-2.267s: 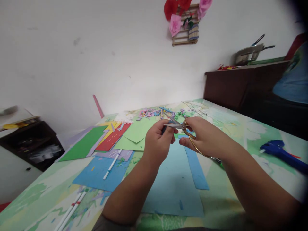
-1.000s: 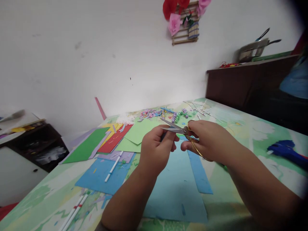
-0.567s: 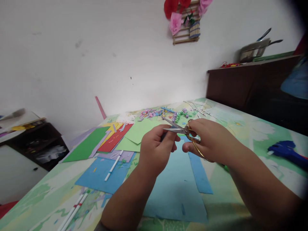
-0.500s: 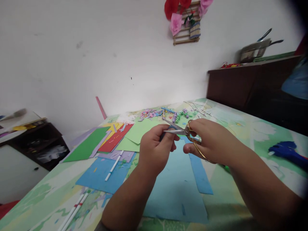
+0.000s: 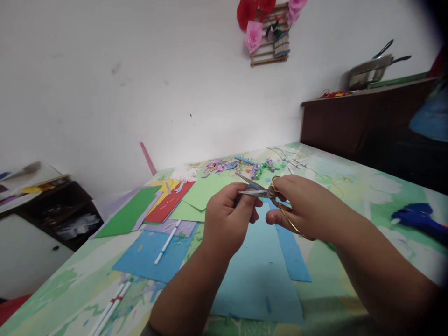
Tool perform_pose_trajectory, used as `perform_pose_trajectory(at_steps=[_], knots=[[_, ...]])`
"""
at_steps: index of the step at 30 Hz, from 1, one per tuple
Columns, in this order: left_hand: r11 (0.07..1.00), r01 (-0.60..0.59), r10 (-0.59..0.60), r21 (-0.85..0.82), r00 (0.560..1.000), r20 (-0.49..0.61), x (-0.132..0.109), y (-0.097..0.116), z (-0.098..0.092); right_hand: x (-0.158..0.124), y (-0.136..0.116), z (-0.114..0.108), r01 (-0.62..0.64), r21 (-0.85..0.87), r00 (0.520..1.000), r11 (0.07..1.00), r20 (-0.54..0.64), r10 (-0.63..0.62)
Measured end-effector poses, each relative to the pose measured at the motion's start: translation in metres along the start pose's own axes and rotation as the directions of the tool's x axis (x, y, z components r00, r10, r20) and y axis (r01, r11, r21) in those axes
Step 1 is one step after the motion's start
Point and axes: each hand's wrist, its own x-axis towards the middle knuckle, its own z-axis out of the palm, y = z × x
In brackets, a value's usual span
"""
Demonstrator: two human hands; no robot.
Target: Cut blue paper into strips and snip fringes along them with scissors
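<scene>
My right hand (image 5: pixel 303 205) grips a pair of scissors (image 5: pixel 273 192) with gold handles, thumb and fingers in the loops. The blades are parted and point left at the fingertips of my left hand (image 5: pixel 229 217). Between the left thumb and fingers is pinched a small piece of dark blue paper (image 5: pixel 250 187), mostly hidden by the fingers, with the blades around it. Below both hands lies a light blue sheet (image 5: pixel 257 275) on the table, and a darker blue strip (image 5: pixel 292 254) runs along its right side.
Green (image 5: pixel 128 212), red (image 5: pixel 170 200) and light green sheets (image 5: pixel 194 200) lie to the left. White markers (image 5: pixel 168 242) rest nearer me. Paper scraps (image 5: pixel 219 165) and curled strips (image 5: pixel 261 168) are at the back. A blue glue gun (image 5: pixel 420 218) lies at the right.
The scissor blades have closed slightly. Both hands stay in nearly the same place, and the view has shifted a little.
</scene>
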Motion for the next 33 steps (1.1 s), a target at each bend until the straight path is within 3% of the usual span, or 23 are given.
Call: perform_pose_trajectory(at_steps=[17,24,29,33], knots=[[0.999,0.035,-0.035,-0.029,0.999,-0.008,0.0012,0.0042,-0.0036,0.0015,0.0006,0.0024,-0.013,-0.054,0.999,0.998,-0.049,0.011],[0.998,-0.041,0.038,-0.041,0.996,-0.086,-0.0024,0.0044,-0.0031,0.0007,-0.0035,0.003,0.026,-0.013,0.997,1.0,-0.071,-0.027],[0.997,-0.023,0.012,-0.074,0.99,-0.138,-0.0037,0.0038,0.0015,-0.001,-0.0024,0.0029,0.054,0.0,0.995,0.999,-0.087,-0.054],[0.996,0.003,-0.01,-0.088,0.997,-0.078,-0.0027,0.0022,0.0014,-0.0014,-0.0034,0.0025,0.045,0.019,0.996,0.999,-0.076,-0.044]])
